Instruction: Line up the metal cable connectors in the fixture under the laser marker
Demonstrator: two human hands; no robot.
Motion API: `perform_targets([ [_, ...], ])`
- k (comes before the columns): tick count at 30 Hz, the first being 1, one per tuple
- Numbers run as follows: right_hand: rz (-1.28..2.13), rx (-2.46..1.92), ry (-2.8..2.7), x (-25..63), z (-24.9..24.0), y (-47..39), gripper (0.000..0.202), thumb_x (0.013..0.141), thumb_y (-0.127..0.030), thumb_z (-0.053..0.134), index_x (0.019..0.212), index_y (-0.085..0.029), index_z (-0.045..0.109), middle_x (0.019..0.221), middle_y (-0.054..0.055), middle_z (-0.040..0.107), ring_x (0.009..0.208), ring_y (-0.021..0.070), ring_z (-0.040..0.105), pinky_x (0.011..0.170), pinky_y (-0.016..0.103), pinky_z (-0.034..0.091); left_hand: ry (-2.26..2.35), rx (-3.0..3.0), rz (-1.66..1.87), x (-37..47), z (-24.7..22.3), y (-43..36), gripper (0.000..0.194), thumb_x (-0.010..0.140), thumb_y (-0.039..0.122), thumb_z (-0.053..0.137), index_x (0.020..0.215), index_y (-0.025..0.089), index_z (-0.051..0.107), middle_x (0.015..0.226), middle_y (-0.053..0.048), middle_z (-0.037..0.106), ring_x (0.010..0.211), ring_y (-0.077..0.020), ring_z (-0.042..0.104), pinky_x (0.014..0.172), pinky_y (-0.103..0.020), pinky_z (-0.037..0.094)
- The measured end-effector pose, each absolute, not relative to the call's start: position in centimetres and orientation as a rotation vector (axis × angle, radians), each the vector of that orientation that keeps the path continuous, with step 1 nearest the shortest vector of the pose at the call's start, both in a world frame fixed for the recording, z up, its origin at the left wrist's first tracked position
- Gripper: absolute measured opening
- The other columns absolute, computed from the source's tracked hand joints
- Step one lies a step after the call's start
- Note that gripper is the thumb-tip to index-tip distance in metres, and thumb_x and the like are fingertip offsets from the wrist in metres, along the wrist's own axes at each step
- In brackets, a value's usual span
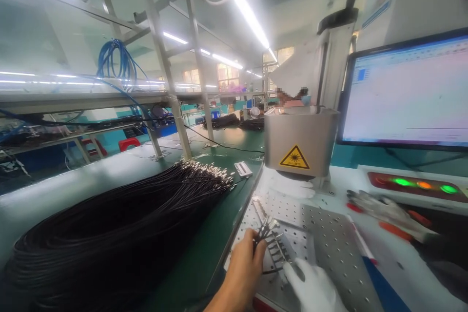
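My left hand, bare, is closed around several black cables with silvery metal ends that fan out past the fingertips. These ends are just above a slotted metal fixture lying on a perforated metal plate. At the fixture's near end is my right hand in a white glove, its thumb and finger curled together. A single black cable runs to those fingertips, which appear to pinch it; the exact contact is blurred. To the left lies a large coiled bundle of black cables, its metal tips pointing toward the plate.
A metal machine head with a yellow laser warning sign overhangs the plate's far end. Right of it are a monitor, a panel with lit buttons, used gloves and a pen. A shelf frame stands at left.
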State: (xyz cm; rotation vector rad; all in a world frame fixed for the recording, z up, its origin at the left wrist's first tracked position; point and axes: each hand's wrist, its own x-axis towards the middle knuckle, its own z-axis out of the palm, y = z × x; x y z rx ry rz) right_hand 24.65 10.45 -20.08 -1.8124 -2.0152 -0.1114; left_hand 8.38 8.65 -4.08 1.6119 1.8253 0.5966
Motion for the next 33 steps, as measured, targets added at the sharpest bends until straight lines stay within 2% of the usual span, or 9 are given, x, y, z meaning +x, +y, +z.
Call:
perform_targets([
  [3,0.271,-1.911,-1.943,24.4,-18.4,10.9,0.054,0.095,-0.039,0.015,0.126,-0.039,0.06,0.126,0.002,0.049,0.093,0.0009,0.053,0.079,0.01,0.041,1.836,1.624,0.572,8.5,-4.1,8.6,0.044,0.089,0.048,0.031,0.099,0.009,0.048,0.091,0.0,0.056,0.066,0.0099,0.035,0.061,-0.003,0.021],
  [6,0.737,-2.041,-1.765,23.9,-15.6,10.9,0.064,0.093,-0.054,0.006,0.129,-0.037,0.057,0.127,0.005,0.047,0.112,0.0112,0.052,0.099,0.027,0.045,1.889,1.588,0.557,8.7,-4.0,8.7,0.036,0.082,0.039,0.039,0.092,0.008,0.055,0.087,0.0,0.056,0.067,0.0095,0.038,0.06,-0.003,0.022],
  [10,0.976,-2.008,-1.704,23.5,-12.1,9.7,0.06,0.092,-0.051,0.013,0.129,-0.033,0.056,0.128,0.005,0.045,0.124,0.0167,0.046,0.115,0.038,0.037,1.947,1.526,0.529,8.9,-4.2,8.9,0.036,0.081,0.039,0.041,0.091,0.008,0.057,0.089,0.0,0.058,0.068,0.0096,0.039,0.062,-0.005,0.021],
  [15,0.804,-2.039,-1.596,22.7,-10.5,8.5,0.06,0.093,-0.048,0.013,0.122,-0.03,0.062,0.121,0.004,0.049,0.115,0.0156,0.05,0.111,0.036,0.042,2.075,1.571,0.382,9.3,-5.0,9.1,0.043,0.086,0.047,0.038,0.089,0.007,0.053,0.088,0.0,0.056,0.065,0.0087,0.03,0.064,-0.011,0.015],
  [20,0.672,-2.044,-1.748,23.1,-13.5,10.0,0.061,0.095,-0.046,0.01,0.122,-0.035,0.063,0.118,0.004,0.052,0.111,0.0132,0.054,0.106,0.034,0.047,2.154,1.613,0.249,10.1,-5.3,9.1,0.039,0.09,0.044,0.034,0.099,0.013,0.056,0.101,0.0,0.055,0.068,0.0069,0.014,0.072,-0.017,0.008],
  [23,0.455,-1.9,-1.922,23.9,-16.8,10.8,0.051,0.096,-0.041,0.019,0.122,-0.038,0.063,0.12,0.002,0.052,0.101,0.0062,0.055,0.094,0.021,0.05,2.192,1.616,0.171,10.5,-4.9,8.9,0.04,0.092,0.045,0.03,0.106,0.017,0.056,0.109,-0.003,0.052,0.079,0.0067,0.029,0.078,-0.018,0.006],
  [26,0.061,-1.811,-1.976,24.0,-18.9,10.7,0.049,0.093,-0.026,0.025,0.121,-0.037,0.064,0.124,0.002,0.049,0.097,0.0019,0.053,0.088,0.013,0.046,2.213,1.63,0.081,10.9,-4.3,8.7,0.043,0.092,0.045,0.026,0.111,0.02,0.056,0.114,-0.006,0.051,0.105,-0.0063,0.048,0.082,-0.015,0.015],
  [29,0.012,-1.889,-1.959,23.4,-18.7,10.3,0.053,0.094,-0.025,0.019,0.119,-0.038,0.064,0.124,0.001,0.049,0.097,0.0031,0.053,0.088,0.015,0.047,2.207,1.635,0.042,11.1,-3.8,8.7,0.044,0.092,0.042,0.026,0.115,0.021,0.057,0.119,-0.008,0.05,0.117,-0.0133,0.049,0.097,-0.019,0.031],
  [33,0.132,-2.005,-1.791,22.3,-16.7,9.9,0.058,0.097,-0.041,0.011,0.12,-0.036,0.064,0.112,0.004,0.054,0.091,0.0041,0.055,0.083,0.017,0.048,2.182,1.653,0.056,11.2,-3.6,8.7,0.045,0.09,0.04,0.026,0.116,0.02,0.058,0.12,-0.009,0.05,0.121,-0.0178,0.048,0.11,-0.033,0.035],
])
